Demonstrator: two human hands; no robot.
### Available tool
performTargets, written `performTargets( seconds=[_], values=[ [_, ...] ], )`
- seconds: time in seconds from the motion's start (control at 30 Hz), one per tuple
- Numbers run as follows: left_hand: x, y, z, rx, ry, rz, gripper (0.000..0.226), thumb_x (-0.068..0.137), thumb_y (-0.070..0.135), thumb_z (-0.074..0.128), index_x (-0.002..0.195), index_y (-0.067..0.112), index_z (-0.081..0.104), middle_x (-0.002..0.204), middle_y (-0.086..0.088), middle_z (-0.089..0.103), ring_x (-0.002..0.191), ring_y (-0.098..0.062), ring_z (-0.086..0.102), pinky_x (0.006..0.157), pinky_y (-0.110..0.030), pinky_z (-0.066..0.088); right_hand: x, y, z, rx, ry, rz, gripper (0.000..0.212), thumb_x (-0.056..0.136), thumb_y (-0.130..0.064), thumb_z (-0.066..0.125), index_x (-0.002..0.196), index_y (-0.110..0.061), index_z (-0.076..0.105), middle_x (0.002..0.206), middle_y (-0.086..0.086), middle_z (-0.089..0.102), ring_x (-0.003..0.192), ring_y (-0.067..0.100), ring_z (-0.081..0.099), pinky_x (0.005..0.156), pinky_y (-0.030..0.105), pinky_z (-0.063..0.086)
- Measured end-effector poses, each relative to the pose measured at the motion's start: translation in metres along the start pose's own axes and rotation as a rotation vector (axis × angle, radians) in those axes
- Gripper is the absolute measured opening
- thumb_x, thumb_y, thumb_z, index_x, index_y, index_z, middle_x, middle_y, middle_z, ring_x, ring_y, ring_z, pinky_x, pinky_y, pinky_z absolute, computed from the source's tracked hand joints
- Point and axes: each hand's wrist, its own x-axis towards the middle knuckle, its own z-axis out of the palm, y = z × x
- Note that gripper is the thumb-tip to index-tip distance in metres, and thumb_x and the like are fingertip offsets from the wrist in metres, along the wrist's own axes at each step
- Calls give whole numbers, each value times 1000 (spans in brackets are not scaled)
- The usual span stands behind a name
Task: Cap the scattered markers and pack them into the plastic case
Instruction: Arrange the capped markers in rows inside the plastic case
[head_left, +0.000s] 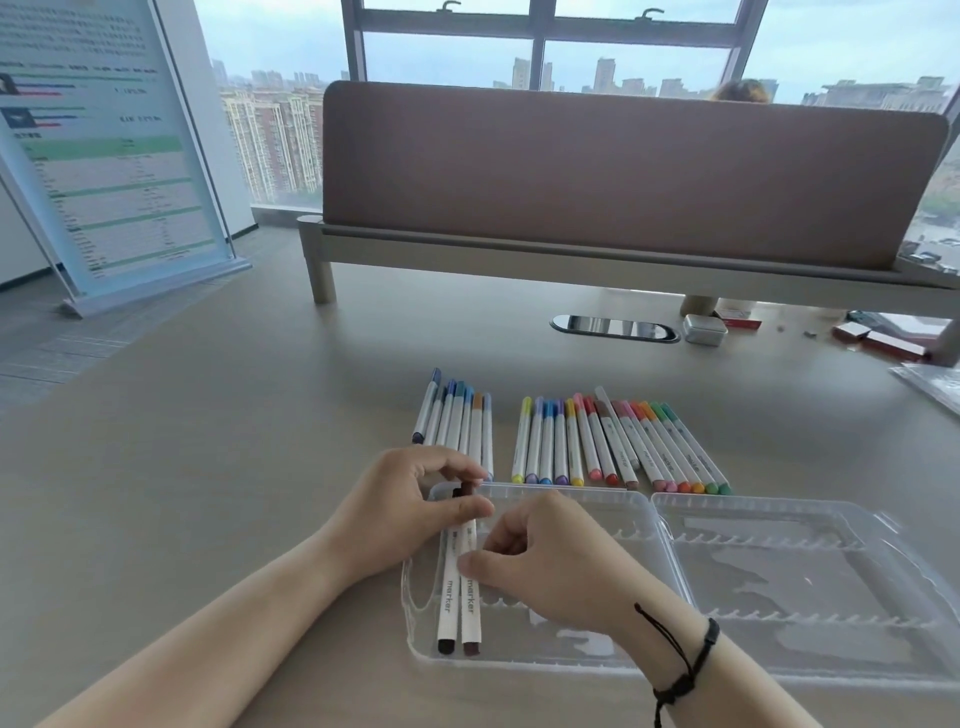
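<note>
Left hand (410, 512): pinches brown marker (470, 587) top, in case (670, 660).
Right hand (550, 564): pinches its barrel.
Black marker (448, 592): just left.

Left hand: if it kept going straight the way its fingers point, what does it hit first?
The left hand points right across the case, fingertips already on the two markers lying there. Going on, it would probably meet the right hand first; depth is uncertain.

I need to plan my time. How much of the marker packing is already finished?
Early stage. Two markers lie in the open plastic case, and both hands, left and right, are seating them. Two capped groups wait on the desk behind.
</note>
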Motion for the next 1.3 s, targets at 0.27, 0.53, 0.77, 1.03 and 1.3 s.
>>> performTargets(
  seconds=[0.27, 0.53, 0.77, 1.03, 1.3],
  values=[
    [0, -1, 0, 157, -29, 43, 41, 72, 51, 83, 108, 35, 71, 103, 24, 64, 98, 3, 62, 85, -19, 50, -3, 4, -5, -18, -37, -22, 29, 83, -50, 73, 78, -21, 78, 74, -8, 75, 60, 8, 67, 62, 27, 59],
    [-2, -10, -16, 285, -112, -10, 56, 66, 70, 77, 113, 41, 68, 105, 23, 63, 109, 6, 54, 96, -23, 46, -5, 6, -7, -50, -20, -6, 39, 79, -57, 73, 77, -19, 76, 66, -8, 72, 48, 0, 55, 51, 19, 45],
    [-1, -10, -10, 361, -90, -28, 63, 60, 79, 72, 110, 42, 65, 104, 25, 57, 107, 7, 49, 94, -26, 45, -2, 8, -6, -46, -12, 2, 40, 76, -59, 76, 77, -19, 77, 72, -7, 75, 52, 0, 57, 54, 21, 47],
    [0, -13, -9, 373, -83, -32, 60, 60, 78, 74, 108, 43, 64, 103, 25, 57, 105, 8, 48, 92, -22, 44, -3, 7, -5, -61, 0, 9, 41, 76, -60, 76, 76, -19, 75, 67, -8, 73, 50, 0, 57, 50, 19, 45],
    [1, -17, -7, 354, -84, -42, 58, 58, 82, 69, 102, 45, 63, 100, 24, 58, 102, 7, 50, 90, -27, 47, -5, 9, -6, -47, 13, -14, 42, 77, -58, 76, 74, -17, 73, 55, -10, 64, 47, 0, 54, 51, 19, 43]
  ],
)
